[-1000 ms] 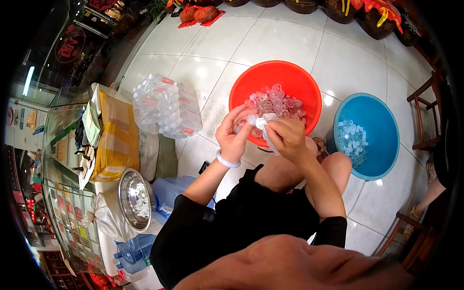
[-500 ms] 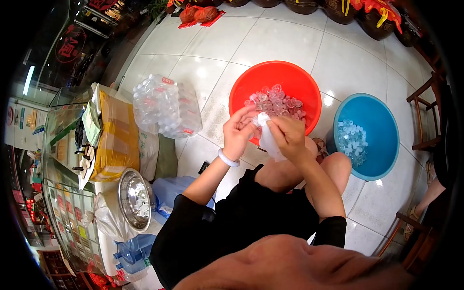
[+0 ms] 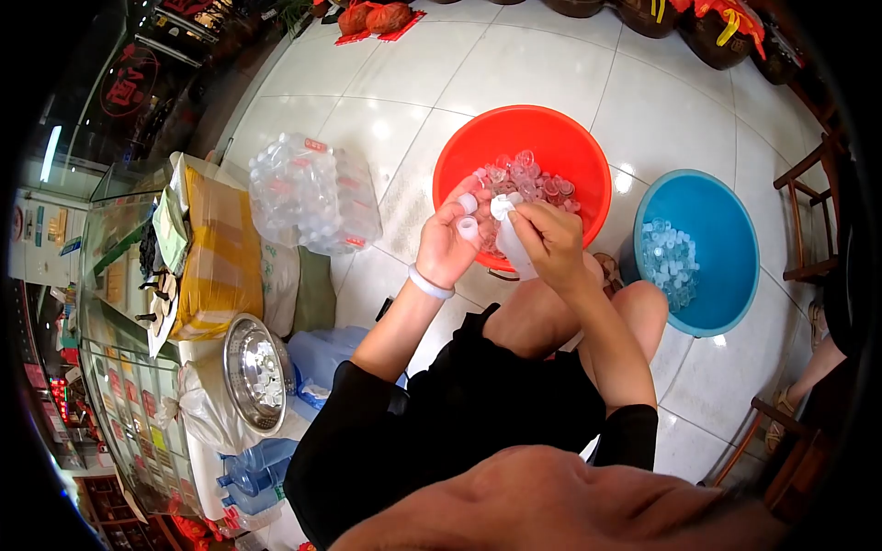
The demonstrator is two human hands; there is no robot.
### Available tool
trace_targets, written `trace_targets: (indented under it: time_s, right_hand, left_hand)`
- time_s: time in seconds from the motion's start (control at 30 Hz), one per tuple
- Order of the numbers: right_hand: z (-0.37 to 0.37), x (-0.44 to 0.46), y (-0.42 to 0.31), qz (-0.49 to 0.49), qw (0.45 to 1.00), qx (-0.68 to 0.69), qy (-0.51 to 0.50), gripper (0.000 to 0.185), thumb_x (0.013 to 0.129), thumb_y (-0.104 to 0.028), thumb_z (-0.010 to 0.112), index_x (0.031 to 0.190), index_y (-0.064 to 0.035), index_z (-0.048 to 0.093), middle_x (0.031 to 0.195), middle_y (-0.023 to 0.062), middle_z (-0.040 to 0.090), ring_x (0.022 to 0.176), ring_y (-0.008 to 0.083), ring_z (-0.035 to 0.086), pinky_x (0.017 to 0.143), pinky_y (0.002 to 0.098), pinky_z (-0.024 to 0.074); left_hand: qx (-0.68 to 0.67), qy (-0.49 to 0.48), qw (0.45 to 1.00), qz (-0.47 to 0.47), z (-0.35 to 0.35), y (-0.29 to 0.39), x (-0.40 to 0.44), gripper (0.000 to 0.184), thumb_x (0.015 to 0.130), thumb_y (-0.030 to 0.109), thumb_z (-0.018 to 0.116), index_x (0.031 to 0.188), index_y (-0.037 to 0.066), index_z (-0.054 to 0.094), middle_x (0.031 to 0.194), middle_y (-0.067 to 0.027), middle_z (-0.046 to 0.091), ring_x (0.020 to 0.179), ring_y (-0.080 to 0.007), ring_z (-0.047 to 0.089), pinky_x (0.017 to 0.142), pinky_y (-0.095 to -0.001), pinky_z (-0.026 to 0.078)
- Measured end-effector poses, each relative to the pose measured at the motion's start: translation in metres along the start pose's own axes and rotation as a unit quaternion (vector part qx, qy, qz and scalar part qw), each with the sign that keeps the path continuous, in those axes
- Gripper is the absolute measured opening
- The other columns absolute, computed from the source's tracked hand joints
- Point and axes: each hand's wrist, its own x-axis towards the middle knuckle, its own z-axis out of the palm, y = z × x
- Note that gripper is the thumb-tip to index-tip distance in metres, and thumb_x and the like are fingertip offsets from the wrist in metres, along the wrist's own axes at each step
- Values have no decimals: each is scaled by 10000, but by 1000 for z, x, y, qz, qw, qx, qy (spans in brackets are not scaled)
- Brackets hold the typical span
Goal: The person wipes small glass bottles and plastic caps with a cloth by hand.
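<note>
Above the near rim of the red basin [image 3: 519,119], my left hand [image 3: 443,246] holds small white plastic caps; one cap [image 3: 468,227] sits at the thumb and another [image 3: 467,203] at the fingers. My right hand [image 3: 556,248] is closed on a white cloth [image 3: 516,253], which hangs below the fingers and bunches up at the fingertips. The two hands are slightly apart. Inside the basin lies a heap of small clear plastic pieces [image 3: 551,188], partly hidden by my hands.
A blue basin [image 3: 726,275] with whitish pieces [image 3: 671,262] stands at right. To the left are wrapped plastic bottles [image 3: 312,197], a taped carton [image 3: 220,257] and a steel bowl [image 3: 243,404] of white pieces. Another person's leg [image 3: 808,381] shows near wooden stools at far right.
My left hand has drawn slightly away from the cloth and turned palm up, bringing the white caps into view. My right hand still grips the cloth. The view has shifted slightly.
</note>
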Motion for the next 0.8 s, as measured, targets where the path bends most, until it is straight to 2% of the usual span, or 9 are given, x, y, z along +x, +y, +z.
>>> trace_targets:
  time_s: [0.03, 0.1, 0.3, 0.43, 0.5, 0.53, 0.6, 0.73, 0.8]
  right_hand:
    - [0, 1, 0, -3, 1000, 1, 2, 49, 710, -24, 594, 751, -3, 577, 590, 100, 529, 499, 226, 526, 445, 298, 392]
    - [-1, 0, 2, -14, 1000, -5, -14, 44, 709, -23, 593, 746, -4, 575, 589, 101, 527, 496, 227, 524, 442, 300, 390]
    - [-1, -1, -2, -32, 999, 4, -27, 37, 704, -19, 593, 724, -6, 565, 578, 102, 516, 475, 224, 511, 430, 302, 380]
    - [-3, 0, -4, -32, 999, 7, -23, 43, 696, -12, 598, 718, -4, 562, 564, 96, 504, 458, 217, 497, 421, 299, 370]
    - [-5, 0, -4, -33, 999, 2, -24, 45, 694, -10, 600, 718, -4, 562, 559, 94, 500, 454, 214, 493, 417, 299, 366]
    - [-5, 0, -5, -34, 999, -2, -24, 46, 692, -8, 601, 717, -4, 562, 555, 92, 496, 449, 212, 490, 413, 299, 361]
    - [-5, 1, -6, -35, 999, 0, -22, 44, 691, -7, 600, 717, -9, 564, 552, 89, 494, 447, 210, 488, 409, 299, 358]
    - [-6, 1, -6, -45, 998, -26, -32, 57, 679, -6, 604, 719, -31, 572, 546, 80, 488, 447, 208, 486, 404, 296, 353]
    - [-3, 0, -4, -55, 997, -26, -38, 70, 672, -12, 610, 727, -38, 575, 550, 77, 490, 451, 210, 490, 407, 298, 361]
  left_hand:
    - [0, 0, 1000, 0, -2, 0, -1, 402, 790, 33, 379, 1192, 19, 393, 1034, -139, 510, 674, -162, 465, 509, -219, 380]
    - [109, -116, 984, 85, -3, 2, -6, 390, 794, 65, 365, 1177, 3, 403, 976, -124, 508, 648, -133, 451, 481, -209, 366]
    - [249, -154, 933, 211, 3, 0, -15, 373, 791, 70, 339, 1140, -34, 419, 932, -117, 495, 594, -117, 436, 453, -203, 345]
    - [237, -156, 938, 200, 7, -1, -18, 369, 797, 71, 333, 1140, -32, 418, 931, -119, 490, 570, -119, 427, 444, -199, 340]
    - [129, -156, 972, 116, 6, 1, -14, 360, 801, 73, 333, 1136, -28, 419, 921, -115, 484, 566, -117, 424, 437, -196, 342]
    - [128, -155, 973, 116, 5, 3, -12, 360, 801, 73, 333, 1136, -28, 419, 921, -115, 484, 566, -117, 424, 437, -196, 342]
    - [63, -157, 985, 47, 0, 5, -8, 349, 806, 78, 335, 1129, -22, 421, 913, -106, 478, 561, -114, 427, 439, -196, 346]
    - [76, -169, 981, 53, 0, 2, -6, 344, 806, 89, 348, 1127, -13, 423, 893, -96, 484, 582, -107, 435, 442, -193, 345]
    - [141, -99, 982, 80, 4, -1, -8, 344, 799, 96, 361, 1116, -17, 433, 862, -85, 495, 620, -101, 452, 464, -194, 356]
